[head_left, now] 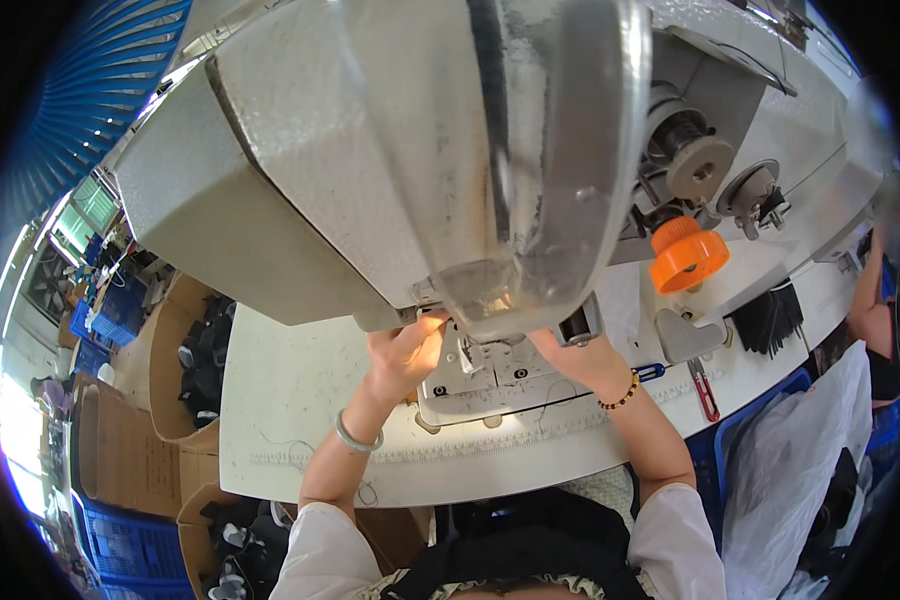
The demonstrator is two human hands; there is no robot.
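Note:
A large pale sewing machine [300, 130] fills the upper middle, with a clear plastic guard [530, 180] over its needle area. My left hand [405, 357] is at the left of the needle area under the head, lit by a lamp. Its thumb and fingers are pinched together; whatever they hold is hidden. On the other side, my right hand [582, 362] reaches in beside a dark cylindrical part, its fingertips out of sight behind the guard. Between both hands lies the metal needle plate [470, 380] with screws.
Blue-handled snips [650, 372] and red-handled snips [706, 392] lie right of my right hand, near black strips [770, 318]. An orange knob [688, 255] juts from the machine. Cardboard boxes [130, 440] of black items stand left; a plastic bag [795, 470] and another person's arm [868, 285] are right.

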